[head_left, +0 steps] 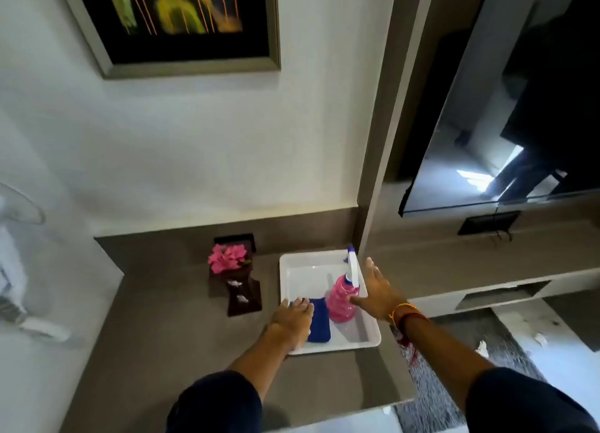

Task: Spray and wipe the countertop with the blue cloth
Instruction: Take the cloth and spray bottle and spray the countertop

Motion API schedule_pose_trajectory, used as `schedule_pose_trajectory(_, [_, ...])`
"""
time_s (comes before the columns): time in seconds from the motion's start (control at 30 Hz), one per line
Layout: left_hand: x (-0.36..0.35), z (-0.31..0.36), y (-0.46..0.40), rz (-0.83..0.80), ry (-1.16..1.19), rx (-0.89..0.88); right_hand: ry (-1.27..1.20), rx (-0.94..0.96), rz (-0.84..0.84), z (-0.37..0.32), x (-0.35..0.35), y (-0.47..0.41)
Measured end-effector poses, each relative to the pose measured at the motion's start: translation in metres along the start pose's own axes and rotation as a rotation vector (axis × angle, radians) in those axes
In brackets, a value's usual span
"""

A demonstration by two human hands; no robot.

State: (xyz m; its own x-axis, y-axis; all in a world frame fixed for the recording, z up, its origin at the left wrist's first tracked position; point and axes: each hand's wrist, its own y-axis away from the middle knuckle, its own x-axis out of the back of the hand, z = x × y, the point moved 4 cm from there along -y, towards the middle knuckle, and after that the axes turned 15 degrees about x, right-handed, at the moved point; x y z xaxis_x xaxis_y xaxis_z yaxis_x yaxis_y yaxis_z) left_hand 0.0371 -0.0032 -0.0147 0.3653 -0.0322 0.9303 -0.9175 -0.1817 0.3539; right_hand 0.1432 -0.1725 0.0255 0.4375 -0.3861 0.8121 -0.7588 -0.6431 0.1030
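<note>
A white tray (293, 260) sits on the grey-brown countertop (168, 328). Inside it stands a pink spray bottle (341, 298) with a white and blue trigger head, and a folded blue cloth (319, 322) lies to its left. My left hand (292, 319) rests palm down on the tray's left side, covering the left edge of the cloth; whether it grips the cloth I cannot tell. My right hand (376, 289) is spread open just right of the bottle, its thumb touching the bottle's side, fingers not closed around it.
A dark wooden stand with pink flowers (229, 259) stands left of the tray. A wall panel edge (367, 231) rises right behind the tray. The countertop's right edge drops off by my right forearm. A dark mirror hangs at the upper right, a framed picture above.
</note>
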Motion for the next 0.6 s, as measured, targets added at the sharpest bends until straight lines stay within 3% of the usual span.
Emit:
schedule_pose_trajectory(0.13, [-0.032, 0.018, -0.029, -0.01, -0.043, 0.034, -0.178, 0.042, 0.063, 0.028, -0.025, -0.014])
schedule_pose_trajectory(0.33, [-0.067, 0.024, -0.057, 0.048, -0.051, 0.086, -0.432, 0.185, 0.305, 0.032, -0.04, -0.05])
schedule_pose_trajectory(0.6, [-0.072, 0.028, -0.074, 0.161, -0.093, 0.028, -0.419, 0.24, 0.452, 0.031, -0.049, -0.062])
